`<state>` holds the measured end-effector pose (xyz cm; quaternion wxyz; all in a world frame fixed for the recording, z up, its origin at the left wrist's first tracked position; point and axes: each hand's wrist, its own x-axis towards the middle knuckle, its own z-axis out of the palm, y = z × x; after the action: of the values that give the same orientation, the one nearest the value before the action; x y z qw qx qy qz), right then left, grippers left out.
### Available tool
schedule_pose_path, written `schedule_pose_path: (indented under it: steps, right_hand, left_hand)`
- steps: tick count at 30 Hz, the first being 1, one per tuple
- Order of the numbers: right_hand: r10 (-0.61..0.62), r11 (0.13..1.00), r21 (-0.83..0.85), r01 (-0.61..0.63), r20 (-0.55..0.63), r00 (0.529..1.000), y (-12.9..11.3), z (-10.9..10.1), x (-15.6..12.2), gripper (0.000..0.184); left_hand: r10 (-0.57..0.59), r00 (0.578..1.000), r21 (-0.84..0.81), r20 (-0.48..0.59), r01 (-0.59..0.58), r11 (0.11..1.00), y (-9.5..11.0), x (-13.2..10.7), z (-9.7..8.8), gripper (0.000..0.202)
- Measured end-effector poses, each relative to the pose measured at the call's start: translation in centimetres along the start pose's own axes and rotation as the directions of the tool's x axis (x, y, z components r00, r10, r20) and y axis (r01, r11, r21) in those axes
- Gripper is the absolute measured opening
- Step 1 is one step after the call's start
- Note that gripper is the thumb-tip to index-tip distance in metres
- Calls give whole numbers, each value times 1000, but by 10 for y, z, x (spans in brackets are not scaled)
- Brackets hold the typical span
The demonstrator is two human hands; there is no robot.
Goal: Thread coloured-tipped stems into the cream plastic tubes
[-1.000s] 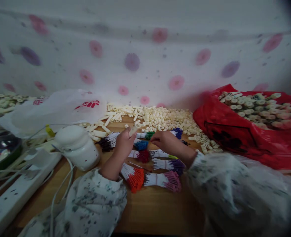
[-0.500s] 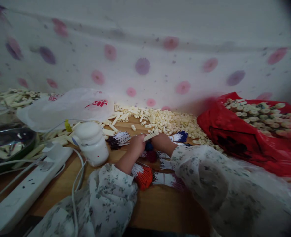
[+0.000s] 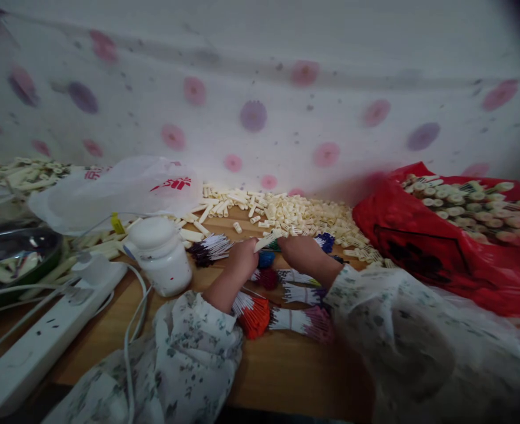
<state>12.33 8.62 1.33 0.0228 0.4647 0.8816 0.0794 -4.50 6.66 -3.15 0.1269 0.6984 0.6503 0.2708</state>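
Observation:
My left hand [image 3: 242,257] is closed around a short cream-coloured tube [image 3: 266,241], which points up and to the right. My right hand [image 3: 302,252] is just to the right of the tube, its fingers drawn together; what they hold, if anything, is hidden. Bundles of thin white sticks with coloured ends lie below and around both hands. Among them are an orange bundle [image 3: 255,317], a pink-purple bundle [image 3: 304,321], a dark red bundle [image 3: 267,278], a blue bundle [image 3: 266,259] and a dark brown bundle [image 3: 209,249]. Some green ends [image 3: 275,245] show between my hands.
Loose cream tubes [image 3: 304,215] are heaped along the back. A white jar [image 3: 165,259] and a power strip [image 3: 52,335] with cables stand at left, a white plastic bag [image 3: 113,188] behind them. At right, a red bag [image 3: 431,253] holds many tubes.
My right hand has moved slightly right, away from the tube, uncovering green ends and more of the bundles. My left hand still holds the tube. The view has shifted slightly.

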Motion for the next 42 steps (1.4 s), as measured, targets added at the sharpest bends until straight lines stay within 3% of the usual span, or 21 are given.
schedule_pose_path:
  steps: [5, 8, 11, 16, 20, 24, 29, 33, 36, 39, 40, 42]
  right_hand:
    - [-2, 998, 66, 8, -80, 997, 20, -7, -34, 18]
    - [-3, 982, 182, 41, -204, 979, 24, -4, -53, 17]
    - [21, 943, 321, 85, -313, 949, 29, 4, -65, 15]
    - [54, 893, 435, 116, -359, 932, 34, 11, -71, 14]
    - [50, 819, 530, 221, -449, 892, 23, 10, -74, 12]
    - [177, 662, 698, 271, -498, 849, 13, 11, -75, 6]
    - [309, 384, 878, 285, -413, 857, 13, 16, -75, 14]
    - [351, 259, 920, 295, -374, 858, 8, 21, -71, 11]
    - [398, 192, 928, 321, -372, 838, 2, 23, -68, 9]
    - [448, 255, 897, 360, -440, 778, 1, 13, -75, 6]
    - [471, 313, 867, 387, -495, 730, 3, 6, -81, 4]
    - [508, 451, 778, 438, -627, 590, 7, -11, -98, 5]
  left_hand:
    - [22, 999, -66, -41, -24, 998, 11, -7, -10, 24]
    - [82, 996, -140, -34, -86, 986, 22, -15, -18, 24]
    - [153, 987, -253, 45, -137, 958, 30, -20, -23, 22]
    - [176, 974, -296, 144, -127, 947, 36, -26, -23, 17]
    - [179, 948, -425, 263, -52, 904, 44, -33, -15, 16]
    - [90, 955, -619, 283, 110, 778, 55, -38, -7, 15]
    - [13, 952, -770, 305, 238, 592, 64, -41, -13, 15]
    - [-2, 950, -795, 314, 264, 547, 66, -43, -15, 13]
    - [61, 957, -796, 282, 198, 572, 64, -43, -13, 13]
    - [154, 979, -765, 136, 5, 644, 62, -41, -12, 13]
    - [168, 984, -739, 56, -72, 669, 61, -41, -13, 14]
    - [166, 983, -667, -84, -179, 723, 60, -40, -15, 16]
